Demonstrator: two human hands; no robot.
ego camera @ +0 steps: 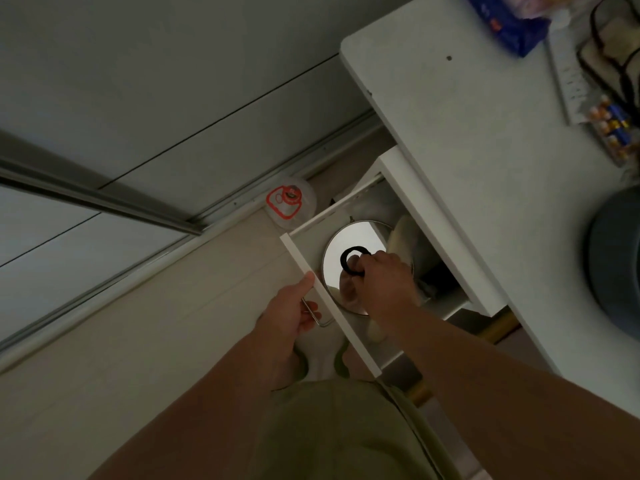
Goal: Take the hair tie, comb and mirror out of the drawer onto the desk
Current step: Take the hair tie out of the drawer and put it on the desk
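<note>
The white drawer [301, 252] under the desk [467, 140] is pulled out. A round mirror [353, 237] lies flat inside it. Above the mirror is a black hair tie [348, 259], pinched in the fingers of my right hand [381, 275]. My left hand [291, 311] grips the drawer's metal handle [323, 322], its thumb on the front panel's top edge. A pale object [403, 233] lies beside the mirror, partly under the desk; I cannot tell whether it is the comb.
On the desk sit a blue packet [509, 26], a white power strip [568, 74], a pack of batteries [613, 123] and a dark round bowl [616, 268]. A clear plastic container with red markings [291, 202] lies on the floor beside the drawer. Sliding door rails run at left.
</note>
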